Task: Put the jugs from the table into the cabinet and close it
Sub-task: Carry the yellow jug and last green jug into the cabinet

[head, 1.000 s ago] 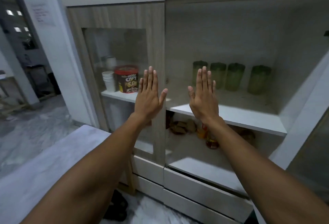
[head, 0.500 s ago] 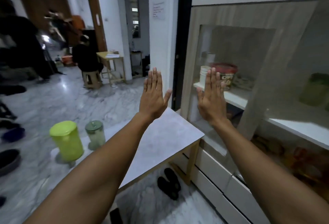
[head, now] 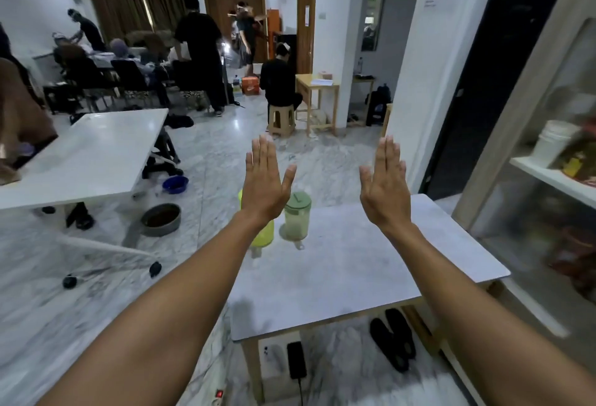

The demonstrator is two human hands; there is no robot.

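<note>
Two jugs stand side by side at the far left corner of a small grey table (head: 354,270): a bright yellow-green jug (head: 265,234), mostly hidden behind my left wrist, and a pale jug with a dull green lid (head: 296,216). My left hand (head: 267,178) and my right hand (head: 384,181) are both raised flat, palms away, fingers straight, holding nothing. They hover above the table, apart from the jugs. The cabinet (head: 548,180) fills the right edge, with a shelf carrying a white tub (head: 553,141).
Black sandals (head: 395,338) and a power strip lie on the marble floor under the table. A white table (head: 80,154), a blue bowl (head: 175,184) and a metal basin (head: 161,219) are to the left. Several people sit and stand at the back.
My view has swung left from the cabinet shelves to the table and room. The two jugs came into sight. My hands stayed raised and flat in front of me.
</note>
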